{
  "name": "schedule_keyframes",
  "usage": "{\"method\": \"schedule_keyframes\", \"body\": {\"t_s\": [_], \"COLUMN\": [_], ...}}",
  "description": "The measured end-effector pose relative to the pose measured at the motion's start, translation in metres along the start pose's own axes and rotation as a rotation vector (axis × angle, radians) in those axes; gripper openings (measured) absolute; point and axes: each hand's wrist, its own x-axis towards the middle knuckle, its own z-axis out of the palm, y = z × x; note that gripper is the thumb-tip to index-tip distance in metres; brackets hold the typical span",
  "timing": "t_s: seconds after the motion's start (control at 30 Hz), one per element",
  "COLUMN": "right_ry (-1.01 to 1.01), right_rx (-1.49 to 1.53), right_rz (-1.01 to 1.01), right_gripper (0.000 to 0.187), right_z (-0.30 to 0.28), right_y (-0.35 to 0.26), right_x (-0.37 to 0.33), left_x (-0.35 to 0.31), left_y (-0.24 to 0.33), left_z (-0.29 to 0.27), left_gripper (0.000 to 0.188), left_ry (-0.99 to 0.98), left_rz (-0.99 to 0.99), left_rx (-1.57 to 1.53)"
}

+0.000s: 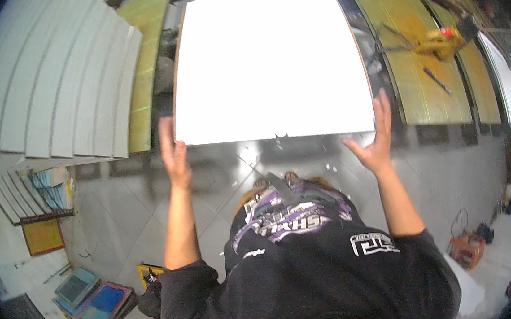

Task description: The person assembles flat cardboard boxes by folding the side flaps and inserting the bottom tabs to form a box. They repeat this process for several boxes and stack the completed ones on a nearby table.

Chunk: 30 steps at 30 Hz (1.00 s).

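A: Item one, largest: panel (268, 64). Location?
B: Held up flat in front of the chest, over the gap between the yellow-green tables (420, 67). Blown out white; surface detail not readable.
A: Handling?
B: Judged stiff and flat, no sag between the grips. Probably light for its spread, but broad and awkward; likely to swing or catch air. Thin brown edge, so best gripped at the two lower corners or side edges, as now.
A: Item two: left hand (175, 155).
B: Open, fingers extended upward along the lower left corner, pressing the edge. Thumb not visible; wrap cannot be told.
A: Item three: right hand (376, 137).
B: Wide, palm turned inward, fingertips on the lower right corner, thumb spread clear.
A: Sundries?
B: Stacked grey frames (54, 81), left. Yellow tool (439, 40) on a table, right.
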Motion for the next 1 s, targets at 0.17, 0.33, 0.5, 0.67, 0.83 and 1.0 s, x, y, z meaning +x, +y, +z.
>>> {"method": "schedule_keyframes", "body": {"t_s": [0.17, 0.33, 0.5, 0.67, 0.83, 1.0], "right_ry": [-0.011, 0.260, 0.535, 0.666, 0.746, 0.681], "right_rx": [-0.015, 0.018, -0.002, 0.323, 0.369, 0.366], "right_rz": [0.111, 0.197, -0.145, -0.412, -0.531, -0.687], "right_gripper": [0.077, 0.060, 0.055, 0.051, 0.057, 0.059], "right_z": [0.014, -0.002, -0.031, -0.107, -0.103, -0.078], "right_y": [0.009, -0.011, -0.051, -0.179, -0.340, -0.523], "right_x": [-0.019, 0.010, 0.129, 0.252, 0.384, 0.415], "left_x": [0.001, 0.057, 0.109, 0.138, 0.149, 0.160], "left_y": [0.049, 0.120, 0.262, 0.442, 0.551, 0.595], "left_z": [0.022, 0.022, -0.038, -0.087, -0.216, -0.377], "left_gripper": [0.058, 0.063, 0.086, 0.057, 0.051, 0.055], "left_ry": [0.168, 0.024, -0.095, 0.321, 0.558, 0.757], "left_rz": [-0.175, 0.201, 0.782, 1.200, 1.296, 1.109], "left_rx": [-0.104, -0.126, -0.046, 0.148, 0.141, 0.356]}}
